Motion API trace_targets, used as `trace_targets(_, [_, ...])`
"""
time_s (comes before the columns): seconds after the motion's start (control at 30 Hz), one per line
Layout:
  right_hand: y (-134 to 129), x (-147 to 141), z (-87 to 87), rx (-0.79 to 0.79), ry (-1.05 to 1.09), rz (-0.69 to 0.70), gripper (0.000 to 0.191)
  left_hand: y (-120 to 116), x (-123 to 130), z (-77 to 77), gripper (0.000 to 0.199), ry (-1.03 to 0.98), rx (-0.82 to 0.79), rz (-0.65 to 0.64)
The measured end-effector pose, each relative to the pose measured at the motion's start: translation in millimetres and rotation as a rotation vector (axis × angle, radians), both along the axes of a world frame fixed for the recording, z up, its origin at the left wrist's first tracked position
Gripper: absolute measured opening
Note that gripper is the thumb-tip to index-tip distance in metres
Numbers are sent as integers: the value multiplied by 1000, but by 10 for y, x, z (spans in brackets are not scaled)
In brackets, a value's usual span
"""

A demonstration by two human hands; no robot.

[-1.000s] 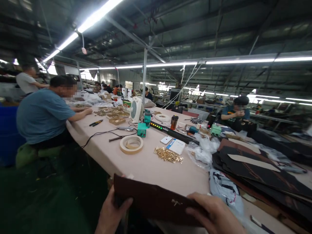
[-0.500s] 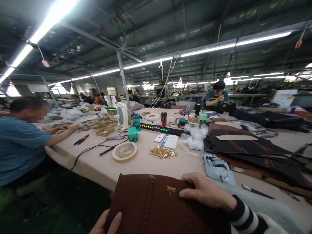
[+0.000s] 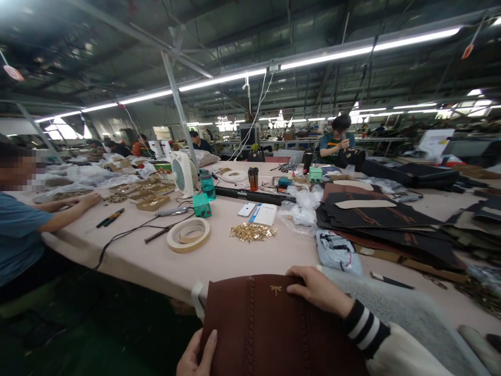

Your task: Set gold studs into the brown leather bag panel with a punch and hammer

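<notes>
A brown leather panel [image 3: 274, 334] with braided seams lies close to me at the table's near edge. Near its top edge sits a small gold dragonfly ornament [image 3: 276, 289]. My left hand [image 3: 199, 351] grips the panel's lower left side, thumb on the face and fingers behind. At the upper edge, just right of the dragonfly, my right hand [image 3: 319, 290] is closed on the panel with its thumb on the front. The lower part of the panel runs out of view.
Beyond the panel are a pile of small gold fittings [image 3: 253, 232], masking tape rolls [image 3: 188, 235], a phone [image 3: 246, 209] and a green soldering-type control box [image 3: 202, 205]. Dark leather pieces [image 3: 376, 222] are stacked at right, near a knife [image 3: 391, 280]. A co-worker [image 3: 23, 224] sits at left.
My view has turned right and down a little. The panel sits further right in view, still between both hands. The coloured lights on the black bar no longer show.
</notes>
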State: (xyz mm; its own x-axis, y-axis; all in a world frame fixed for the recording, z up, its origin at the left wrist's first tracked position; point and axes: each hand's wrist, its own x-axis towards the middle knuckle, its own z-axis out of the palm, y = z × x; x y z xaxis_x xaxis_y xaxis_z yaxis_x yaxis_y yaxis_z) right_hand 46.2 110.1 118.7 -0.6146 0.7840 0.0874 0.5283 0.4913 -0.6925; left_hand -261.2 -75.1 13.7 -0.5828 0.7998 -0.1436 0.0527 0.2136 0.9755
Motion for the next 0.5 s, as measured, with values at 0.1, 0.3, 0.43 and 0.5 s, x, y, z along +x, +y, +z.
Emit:
trace_targets(0.1, [24,3,-68,-19,8,-20,21,-11,61,63,67,0,-4,13])
trace_targets(0.3, [56,-7,-227,12,-51,-68,24,13,125,129,63,28,11,22])
trace_targets(0.43, [71,-4,-330,14,-56,-113,29,57,106,61,63,22,0,15])
trace_targets(0.5, [76,-1,-365,10,-52,-126,31,78,89,16,65,11,-11,9])
